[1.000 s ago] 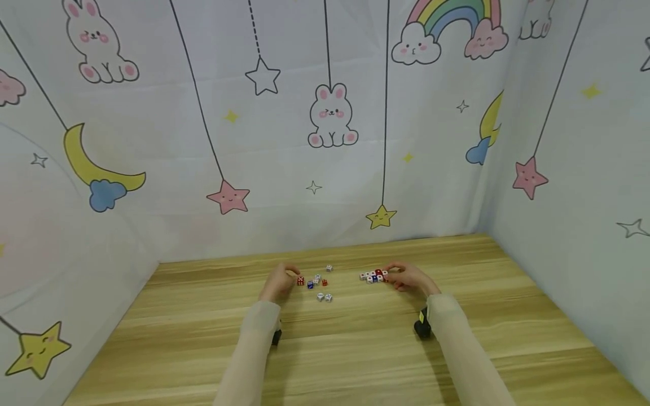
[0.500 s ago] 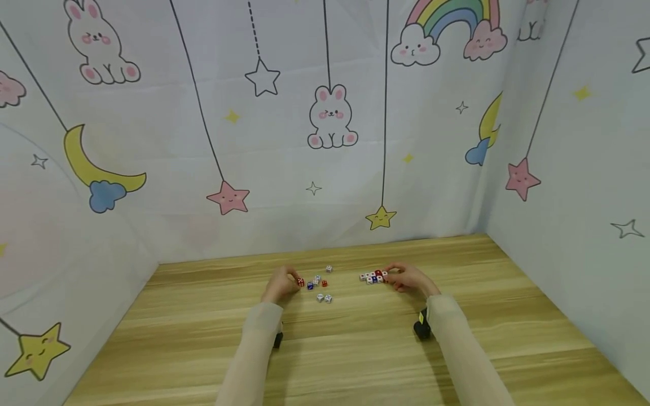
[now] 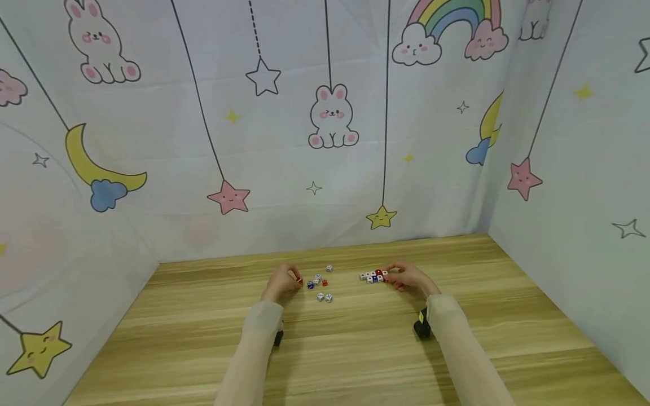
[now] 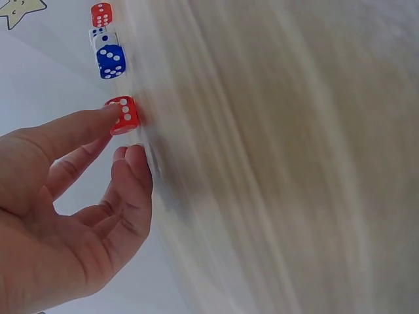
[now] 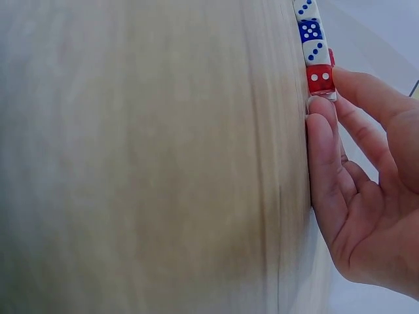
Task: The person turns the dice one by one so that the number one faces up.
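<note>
My left hand (image 3: 282, 283) pinches a red die (image 4: 129, 116) with white dots between thumb and finger, low over the table; its other fingers are bent below. Just beyond it, a blue die (image 4: 110, 61) stands beside white dice (image 3: 317, 279), with another red die (image 3: 325, 282) to their right. My right hand (image 3: 407, 277) is at the right end of a close-set double row of dice (image 3: 370, 276), white, red and blue. In the right wrist view its thumb lies against the end red die (image 5: 321, 78), index finger behind, other fingertips low at the table surface.
Two white dice (image 3: 324, 298) lie nearer me, and a single white die (image 3: 329, 268) sits farther back. The wood-grain table (image 3: 350, 355) meets a white cloth backdrop (image 3: 274, 146) with printed rabbits and stars at the back and sides. Black wrist cameras (image 3: 422, 326) sit under both wrists.
My left hand has moved slightly right and closed finger and thumb on the red die, which now shows less from above. The right hand and the double row stay put.
</note>
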### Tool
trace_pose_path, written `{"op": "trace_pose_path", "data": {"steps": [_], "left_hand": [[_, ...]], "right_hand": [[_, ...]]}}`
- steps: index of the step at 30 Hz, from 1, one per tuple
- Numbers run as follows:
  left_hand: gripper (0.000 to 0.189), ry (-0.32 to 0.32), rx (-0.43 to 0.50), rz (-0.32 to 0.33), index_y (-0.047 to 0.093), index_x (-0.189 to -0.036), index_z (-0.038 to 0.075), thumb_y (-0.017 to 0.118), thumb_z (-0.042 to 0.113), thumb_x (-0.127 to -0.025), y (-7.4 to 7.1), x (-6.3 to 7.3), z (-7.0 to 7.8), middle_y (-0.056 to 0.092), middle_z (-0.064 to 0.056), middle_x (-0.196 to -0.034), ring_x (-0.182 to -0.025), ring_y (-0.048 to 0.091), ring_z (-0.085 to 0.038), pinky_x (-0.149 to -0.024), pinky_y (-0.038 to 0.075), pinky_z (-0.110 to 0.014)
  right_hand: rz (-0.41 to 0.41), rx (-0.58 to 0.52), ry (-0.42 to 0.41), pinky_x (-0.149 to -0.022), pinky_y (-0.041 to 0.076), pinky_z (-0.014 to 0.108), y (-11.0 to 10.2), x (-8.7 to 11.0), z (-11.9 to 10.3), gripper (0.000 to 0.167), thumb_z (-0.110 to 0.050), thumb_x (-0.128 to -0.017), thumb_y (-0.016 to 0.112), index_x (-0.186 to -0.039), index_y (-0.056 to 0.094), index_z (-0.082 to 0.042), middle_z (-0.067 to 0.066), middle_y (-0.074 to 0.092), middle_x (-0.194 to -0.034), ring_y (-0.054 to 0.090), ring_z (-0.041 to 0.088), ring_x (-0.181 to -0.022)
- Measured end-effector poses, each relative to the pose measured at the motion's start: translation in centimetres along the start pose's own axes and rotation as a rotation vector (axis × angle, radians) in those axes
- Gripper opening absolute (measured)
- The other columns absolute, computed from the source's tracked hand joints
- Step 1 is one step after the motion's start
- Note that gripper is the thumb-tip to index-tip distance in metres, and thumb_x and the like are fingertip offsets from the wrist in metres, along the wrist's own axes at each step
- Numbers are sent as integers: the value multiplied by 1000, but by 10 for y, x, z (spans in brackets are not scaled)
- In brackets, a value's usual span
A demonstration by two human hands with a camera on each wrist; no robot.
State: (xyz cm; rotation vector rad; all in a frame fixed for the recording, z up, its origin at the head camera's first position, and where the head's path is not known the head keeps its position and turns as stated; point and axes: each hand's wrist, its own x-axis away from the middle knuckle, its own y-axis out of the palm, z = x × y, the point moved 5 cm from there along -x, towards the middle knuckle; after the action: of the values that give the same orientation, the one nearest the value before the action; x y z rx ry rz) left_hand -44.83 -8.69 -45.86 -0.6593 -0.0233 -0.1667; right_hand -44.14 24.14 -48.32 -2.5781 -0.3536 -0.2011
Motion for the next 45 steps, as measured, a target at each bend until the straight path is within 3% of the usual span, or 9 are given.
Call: {"op": "trace_pose_path", "data": {"steps": [6,11,15,25,34,45], "left_hand": [[16,-1,14,-16,58,-89,-2,65,0,-76,1,0,-2,59,-12,-73,-51,41,-13,-42,33,-24],[13,-9,-26,2,59,-90,1,61,13,-84,0,-2,-4,59,-15,-91,-60,47,-16,-45,38,-25],[13,-4,-52,15,61,-90,2,62,13,-83,-1,-2,-5,58,-17,-101,-63,47,-16,-45,38,-24],[16,4,-39,-31,64,-92,1,67,6,-77,3,0,-6,63,-10,-79,-51,41,-12,-43,35,-23],[22,-13,-47,-19,62,-94,1,69,1,-73,4,0,-7,60,-10,-79,-50,39,-12,-42,35,-23],[18,2,-41,-19,63,-92,3,68,3,-74,2,4,-2,58,-7,-66,-48,37,-11,-41,32,-23]], "right_hand": [[-7,-2,-4,-48,42,18,0,1,0,36,-18,-89,54,-121,49,-2,0,51,-70,47,6,-53],[4,-5,6,-47,42,17,-1,0,1,36,-18,-88,55,-120,50,-3,0,51,-69,47,6,-53],[5,1,2,-47,42,17,-2,-1,2,36,-19,-88,55,-120,51,-3,0,51,-68,47,5,-53],[12,2,-5,-47,42,17,-2,-1,1,34,-18,-88,56,-119,52,-4,0,52,-66,47,6,-52],[-9,-11,-1,-47,42,17,-2,0,0,36,-17,-89,54,-121,50,-3,-1,51,-66,46,5,-51],[2,-5,2,-46,41,17,-1,0,1,34,-16,-89,55,-120,51,-3,1,51,-67,46,6,-50]]}}
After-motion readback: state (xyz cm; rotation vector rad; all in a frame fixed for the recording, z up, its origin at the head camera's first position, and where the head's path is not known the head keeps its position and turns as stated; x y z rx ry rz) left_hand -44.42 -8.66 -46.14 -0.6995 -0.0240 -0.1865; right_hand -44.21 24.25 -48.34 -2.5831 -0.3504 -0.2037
